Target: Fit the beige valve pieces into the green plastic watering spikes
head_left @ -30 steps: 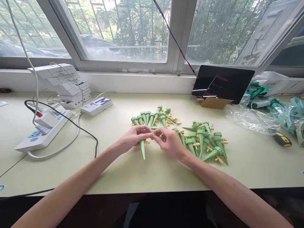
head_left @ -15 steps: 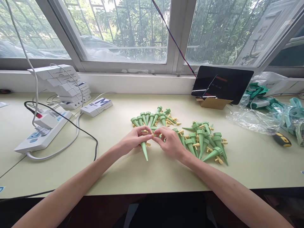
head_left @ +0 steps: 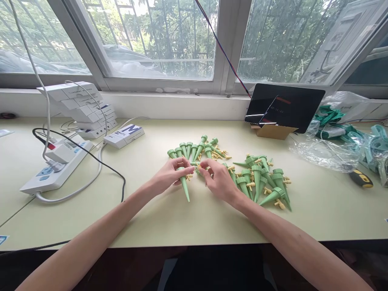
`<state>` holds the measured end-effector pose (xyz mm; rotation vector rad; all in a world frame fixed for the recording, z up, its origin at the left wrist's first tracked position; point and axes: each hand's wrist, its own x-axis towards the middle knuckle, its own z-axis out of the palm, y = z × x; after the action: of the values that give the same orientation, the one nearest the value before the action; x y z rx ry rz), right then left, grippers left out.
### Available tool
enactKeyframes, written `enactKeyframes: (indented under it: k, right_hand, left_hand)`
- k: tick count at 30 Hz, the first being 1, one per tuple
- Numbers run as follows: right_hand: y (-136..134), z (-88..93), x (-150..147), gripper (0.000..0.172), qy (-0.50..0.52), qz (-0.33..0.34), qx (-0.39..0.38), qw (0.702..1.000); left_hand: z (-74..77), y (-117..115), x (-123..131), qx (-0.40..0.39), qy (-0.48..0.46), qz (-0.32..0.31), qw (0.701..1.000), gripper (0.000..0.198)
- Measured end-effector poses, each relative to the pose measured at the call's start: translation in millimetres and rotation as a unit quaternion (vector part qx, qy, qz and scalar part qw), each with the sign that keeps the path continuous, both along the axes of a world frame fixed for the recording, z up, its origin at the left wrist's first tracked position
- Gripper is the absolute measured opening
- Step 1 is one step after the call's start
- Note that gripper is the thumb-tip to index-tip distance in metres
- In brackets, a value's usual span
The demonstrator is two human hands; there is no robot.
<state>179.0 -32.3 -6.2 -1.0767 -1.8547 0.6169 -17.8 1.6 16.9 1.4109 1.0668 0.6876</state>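
Note:
Between the fingers of my left hand (head_left: 169,174) is a green plastic watering spike (head_left: 185,189), its tip pointing toward the table's front edge. A small yellow valve piece shows beside its upper part. My right hand (head_left: 216,176) is closed in a pinch just to the right; a tiny yellowish bit shows at its fingertips, too small to name for certain. Behind both hands lies a fan of green spikes (head_left: 194,151) with yellow valves (head_left: 218,152). Close to the right hand is a looser pile of green spikes (head_left: 256,173) with yellow valves among them.
A white power strip (head_left: 45,178) with cables and a stack of white boxes (head_left: 87,107) stand at left, near a single box (head_left: 124,136). A tablet (head_left: 283,107) leans on a cardboard stand (head_left: 274,132). Clear plastic bags (head_left: 327,153) and a yellow-black tool handle (head_left: 360,178) lie right.
My hands have drawn apart; before, their fingertips met. The right hand has shifted slightly right, and the spike in my left hand has tilted a little, its tip rising slightly.

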Motion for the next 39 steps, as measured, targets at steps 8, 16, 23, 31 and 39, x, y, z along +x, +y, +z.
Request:
enactKeyframes:
  k: [8, 16, 23, 31, 39]
  right_hand:
    - [0.5, -2.0, -1.2, 0.011, 0.014, 0.021, -0.030, 0.999]
    - [-1.4, -2.1, -2.1, 0.009, 0.033, 0.036, -0.056, 0.997]
    - [-2.8, -1.3, -2.5, 0.010, 0.035, 0.044, -0.070, 0.996]
    - [-2.7, -0.6, -2.6, 0.011, 0.027, 0.048, -0.064, 0.996]
    - [-2.2, -0.3, -3.4, 0.010, 0.023, 0.053, -0.057, 0.997]
  left_hand:
    - [-7.1, 4.6, -2.0, 0.022, -0.046, 0.009, 0.999, 0.042]
    - [-3.5, 5.2, -4.3, 0.005, -0.054, 0.012, 0.998, 0.037]
    - [-1.5, 4.8, -4.3, 0.004, -0.059, 0.020, 0.998, 0.035]
    - [-4.3, 7.2, -5.2, 0.005, -0.074, 0.023, 0.997, 0.032]
    - [-3.5, 5.4, -2.7, 0.022, -0.057, 0.029, 0.998, 0.039]
